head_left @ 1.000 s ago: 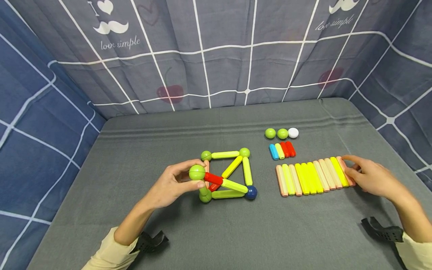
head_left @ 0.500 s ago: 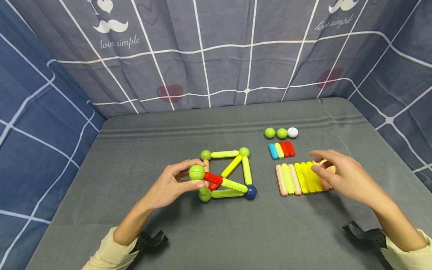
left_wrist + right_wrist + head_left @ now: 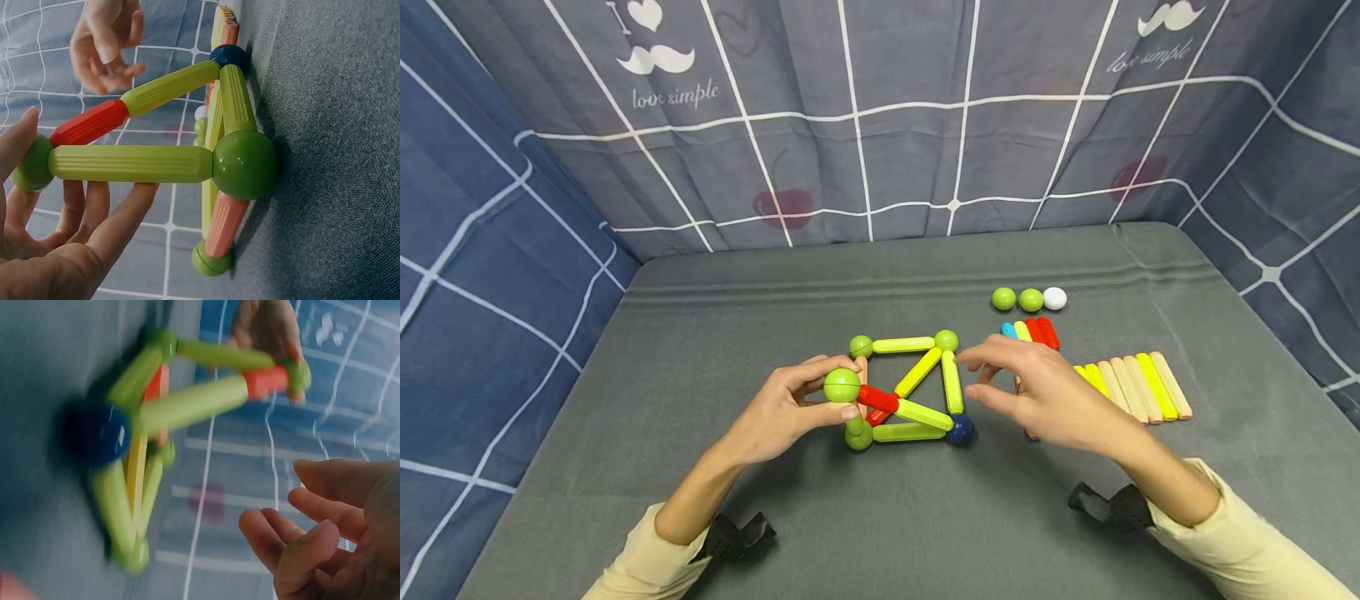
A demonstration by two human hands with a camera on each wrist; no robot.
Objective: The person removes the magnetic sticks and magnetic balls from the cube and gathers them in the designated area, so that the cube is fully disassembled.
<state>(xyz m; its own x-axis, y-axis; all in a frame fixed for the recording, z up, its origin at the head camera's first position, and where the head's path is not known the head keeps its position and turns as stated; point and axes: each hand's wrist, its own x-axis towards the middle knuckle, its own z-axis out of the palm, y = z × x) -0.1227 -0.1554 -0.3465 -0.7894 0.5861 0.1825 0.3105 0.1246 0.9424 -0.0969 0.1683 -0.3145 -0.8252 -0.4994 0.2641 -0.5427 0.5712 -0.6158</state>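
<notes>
My left hand [image 3: 808, 408] grips the raised green ball [image 3: 842, 385] atop a magnetic stick-and-ball frame. From that ball, a red short stick [image 3: 877, 398] joined to a yellow-green stick [image 3: 923, 414] slopes down to a navy ball [image 3: 960, 429]. Another yellow-green stick [image 3: 131, 164] runs from the raised ball to a lower green ball [image 3: 245, 165]. The four-sided base lies on the cloth, crossed by a yellow diagonal stick [image 3: 917, 372]. Just right of the frame, my right hand [image 3: 1037, 392] hovers with fingers apart and loosely bent, nothing between them in the right wrist view.
A row of yellow and pinkish sticks [image 3: 1138, 387] lies at the right, partly hidden by the right hand. Behind it are short sticks [image 3: 1041, 332], two green balls [image 3: 1003, 298] and a white ball [image 3: 1055, 298]. A checked curtain [image 3: 910, 150] hangs around the grey cloth [image 3: 737, 300].
My right hand has moved left from the far end of the stick row, over the row, to beside the frame. The left hand keeps its hold on the raised ball.
</notes>
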